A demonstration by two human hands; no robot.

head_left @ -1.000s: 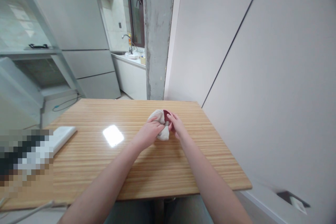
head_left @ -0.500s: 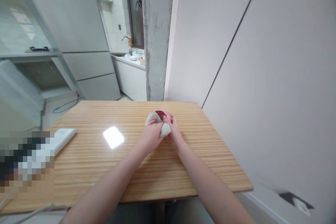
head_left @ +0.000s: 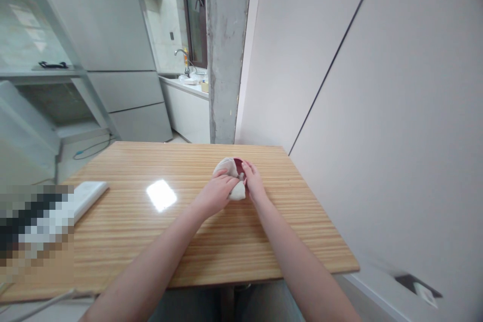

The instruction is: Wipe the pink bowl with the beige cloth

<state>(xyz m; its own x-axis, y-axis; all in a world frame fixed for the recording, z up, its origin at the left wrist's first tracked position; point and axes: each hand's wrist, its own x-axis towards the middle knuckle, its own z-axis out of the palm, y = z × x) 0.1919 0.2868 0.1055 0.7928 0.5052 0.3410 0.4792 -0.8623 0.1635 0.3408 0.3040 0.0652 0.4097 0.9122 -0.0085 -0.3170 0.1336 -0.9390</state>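
Cloth, white (head_left: 228, 165), bunched against a rounded, dark red piece (head_left: 239, 165); the red shows at the upper right of the cloth, the rest hidden. Both sit toward the far edge of the wood-grain surface (head_left: 226, 251), right of its middle. Whether they rest on it or are held just above: cannot tell.

Left hand (head_left: 217, 194) on the near left side, fingers curled over the cloth and pressing it. Right hand (head_left: 254, 182) on the opposite side, fingers close together, gripping the red piece by its right edge; thumb not clear. Hands near each other, cloth between.

Farther left, a bright square reflection (head_left: 161, 195), then a long white object (head_left: 90, 193), its near end lost in a pixelated patch. White cord (head_left: 47, 307) at the lower left corner.

Beyond the far edge: bare grey pillar (head_left: 228, 55), faucet (head_left: 186, 59) to its left. Pale wall (head_left: 350, 126) along the right.
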